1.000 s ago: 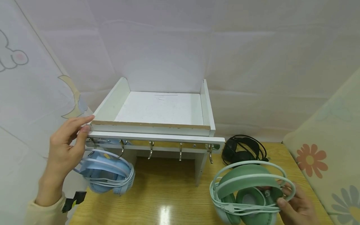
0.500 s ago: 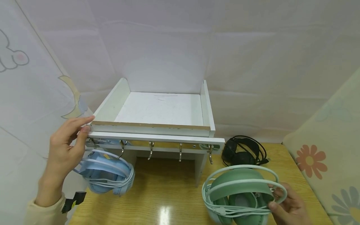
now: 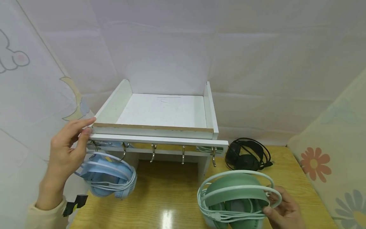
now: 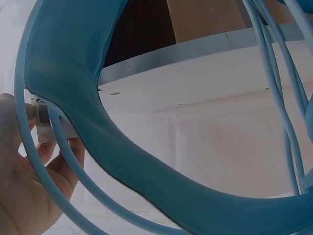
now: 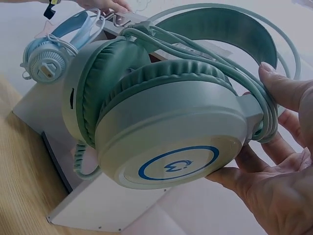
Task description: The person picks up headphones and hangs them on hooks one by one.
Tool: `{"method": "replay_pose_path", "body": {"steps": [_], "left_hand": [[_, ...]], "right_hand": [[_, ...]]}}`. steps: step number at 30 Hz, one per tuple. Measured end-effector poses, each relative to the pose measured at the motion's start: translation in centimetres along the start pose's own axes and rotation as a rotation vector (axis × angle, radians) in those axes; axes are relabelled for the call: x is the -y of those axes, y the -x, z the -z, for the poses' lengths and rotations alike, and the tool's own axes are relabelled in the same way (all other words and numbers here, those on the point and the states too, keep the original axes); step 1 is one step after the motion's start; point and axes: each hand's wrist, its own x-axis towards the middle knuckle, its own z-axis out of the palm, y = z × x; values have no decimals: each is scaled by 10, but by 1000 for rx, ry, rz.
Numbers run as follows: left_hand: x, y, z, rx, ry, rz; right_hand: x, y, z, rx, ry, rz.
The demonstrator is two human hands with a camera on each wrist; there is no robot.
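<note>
My left hand (image 3: 66, 154) grips the left front corner of a white wooden shelf (image 3: 154, 131), thumb in front. Right below it, blue headphones (image 3: 112, 168) with a wound cable hang from the leftmost hook; their headband (image 4: 78, 73) fills much of the left wrist view. On the right, my right hand (image 3: 286, 210) holds green headphones (image 3: 234, 190) by one side, above the table and in front of the shelf's right end. In the right wrist view, a round ear cup (image 5: 171, 132) faces the camera, and the wound cable passes under my thumb.
Several metal hooks (image 3: 153, 152) line the shelf's front rail, the rightmost hook (image 3: 213, 156) closest to the green headphones. Black headphones (image 3: 247, 156) lie at the back right of the wooden table (image 3: 166, 184). Cloth hangs behind and on both sides.
My right hand has carried the green headphones left and slightly down, nearer the shelf's right end. My left hand and the blue headphones stay where they were.
</note>
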Motion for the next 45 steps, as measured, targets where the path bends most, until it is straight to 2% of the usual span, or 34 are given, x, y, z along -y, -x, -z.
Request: {"method": "replay_pose_path", "body": {"steps": [3, 11, 14, 19, 23, 27, 29, 35, 41, 45], "left_hand": [[0, 0, 0, -5, 1, -2], [-1, 1, -1, -8, 17, 6], [-1, 0, -2, -5, 24, 4], [-1, 0, -2, -4, 16, -2], [0, 0, -2, -9, 15, -2], [0, 1, -3, -15, 18, -2], [0, 1, -3, -16, 16, 0], [3, 2, -2, -18, 8, 6], [0, 0, -3, -26, 21, -1], [-1, 0, -4, -30, 32, -3]], "right_hand": [[0, 0, -5, -29, 26, -44], [-13, -6, -13, 28, -110, -3], [-17, -9, -15, 49, -112, 31], [-22, -10, -20, 57, -114, 29], [-21, -10, -25, 36, -111, -18], [-18, -11, -31, -12, -72, -114], [-18, -12, -33, -7, -72, -126], [-29, -20, -35, 61, -137, -7], [-33, -21, -41, 52, -171, -24], [-39, -24, -44, 64, -161, 5]]}}
